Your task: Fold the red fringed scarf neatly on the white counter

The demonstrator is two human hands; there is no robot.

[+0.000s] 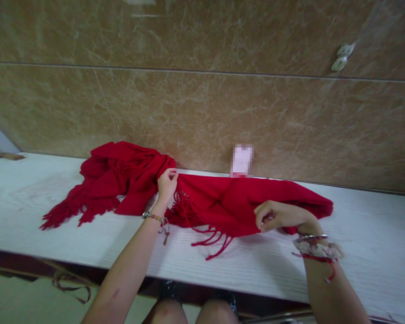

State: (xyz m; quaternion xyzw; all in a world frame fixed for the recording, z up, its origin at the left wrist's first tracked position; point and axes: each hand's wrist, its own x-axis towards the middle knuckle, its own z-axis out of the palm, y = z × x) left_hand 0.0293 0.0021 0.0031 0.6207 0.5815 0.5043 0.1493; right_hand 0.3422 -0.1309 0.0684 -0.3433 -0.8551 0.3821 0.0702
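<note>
A red scarf (pixel 189 193) is laid across a white table (pixel 357 252), stretched from centre left to centre right of the frame. Its left part is bunched in a heap, and a fringe (pixel 67 209) is trailed out from it toward the lower left. Its right part is laid flatter, and a second fringe (pixel 212 238) is spread toward the near table edge at the centre.

The scarf is gripped by the left hand (pixel 167 182) just left of centre, where the heap meets the flatter part. The fingers are curled tight around a fold of cloth. A beaded bracelet (pixel 153 217) is worn on that wrist.

The near edge of the scarf is pinched by the right hand (pixel 280 216) at right of centre. Thumb and fingers are closed on the cloth, with the knuckles turned upward. A scrunchie (pixel 319 248) and a red cord are worn on that wrist.

The upper half of the frame is filled by a brown marble wall (pixel 202 103), which stands directly behind the table. A pixelated patch (pixel 242 159) is seen against it, just above the scarf at the centre. A white fitting (pixel 342 56) is fixed to the wall at the upper right. Two knees (pixel 189 312) are seen at the bottom centre, below the table edge. A strap (pixel 70 283) is seen on the floor at the lower left.
</note>
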